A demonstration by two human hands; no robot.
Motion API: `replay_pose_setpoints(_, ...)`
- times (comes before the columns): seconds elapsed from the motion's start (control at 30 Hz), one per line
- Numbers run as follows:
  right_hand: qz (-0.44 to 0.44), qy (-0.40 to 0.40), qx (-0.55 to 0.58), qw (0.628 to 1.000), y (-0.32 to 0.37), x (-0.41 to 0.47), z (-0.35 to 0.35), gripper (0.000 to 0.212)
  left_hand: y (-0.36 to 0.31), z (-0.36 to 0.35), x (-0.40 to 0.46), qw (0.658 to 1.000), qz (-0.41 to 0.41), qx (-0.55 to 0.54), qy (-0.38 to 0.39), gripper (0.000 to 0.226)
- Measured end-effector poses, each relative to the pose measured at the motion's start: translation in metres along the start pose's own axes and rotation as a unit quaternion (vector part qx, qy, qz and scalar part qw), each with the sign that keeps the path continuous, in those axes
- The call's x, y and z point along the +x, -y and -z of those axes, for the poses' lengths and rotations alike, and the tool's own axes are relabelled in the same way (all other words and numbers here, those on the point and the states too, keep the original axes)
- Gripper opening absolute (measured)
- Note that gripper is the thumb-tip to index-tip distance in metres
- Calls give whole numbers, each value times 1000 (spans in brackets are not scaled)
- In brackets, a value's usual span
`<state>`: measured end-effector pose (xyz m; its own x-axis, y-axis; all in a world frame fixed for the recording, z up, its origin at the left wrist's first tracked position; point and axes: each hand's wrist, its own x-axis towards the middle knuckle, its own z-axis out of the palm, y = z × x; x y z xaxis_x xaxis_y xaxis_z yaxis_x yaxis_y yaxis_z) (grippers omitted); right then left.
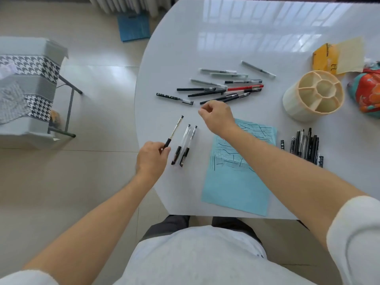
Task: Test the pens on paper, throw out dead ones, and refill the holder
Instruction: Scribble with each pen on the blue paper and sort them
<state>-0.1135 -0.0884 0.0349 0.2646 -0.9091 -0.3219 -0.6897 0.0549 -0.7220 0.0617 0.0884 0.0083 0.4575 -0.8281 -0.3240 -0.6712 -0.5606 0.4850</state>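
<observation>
2 hands; right hand's pinch contents unclear.

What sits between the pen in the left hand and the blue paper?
Head view: two clear-barrelled pens lie side by side on the table, between the left hand's pen and the blue paper.

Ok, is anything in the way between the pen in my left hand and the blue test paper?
Yes. The pen held by your left hand has two clear pens lying side by side on the table between it and the blue paper. Your right hand hovers further back by the pen pile.
</observation>
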Motion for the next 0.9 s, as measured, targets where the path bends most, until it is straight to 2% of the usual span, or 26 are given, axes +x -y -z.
replay_pose_setpoints(0.17,133,20,-173,976,32,49,-31,24,7,-13,5,999,31,-4,35,21)
replay_pose_setpoints(0.33,192,57,-377,904,39,76,-60,33,14,-20,2,999,21,3,48,29)
replay_pose_setpoints(0.4,197,61,-399,894,42,78,-65,36,15,-19,1,998,20,11,51,29)
replay_pose_setpoints(0.5,150,44,-306,939,42,72,-55,36,17,-15,-4,999,-9,11,50,27)
replay_pose_setpoints(0.63,60,13,-50,997,17,26,-18,8,5,-8,-14,996,-88,-26,-7,21)
replay_pose_setpoints(0.7,-12,21,114,993,-4,-15,-1,5,-13,-7,-18,990,-125,-65,-9,20)
replay_pose_setpoints(0.77,-50,33,227,972,-29,-56,12,6,-36,-11,-21,981,-168,-98,24,23)
replay_pose_setpoints(0.83,-77,39,301,950,-51,-97,20,17,-60,-17,-25,964,-214,-124,101,27)
replay_pose_setpoints(0.9,-94,20,340,935,-69,-130,25,24,-84,-25,-30,936,-250,-121,215,24)
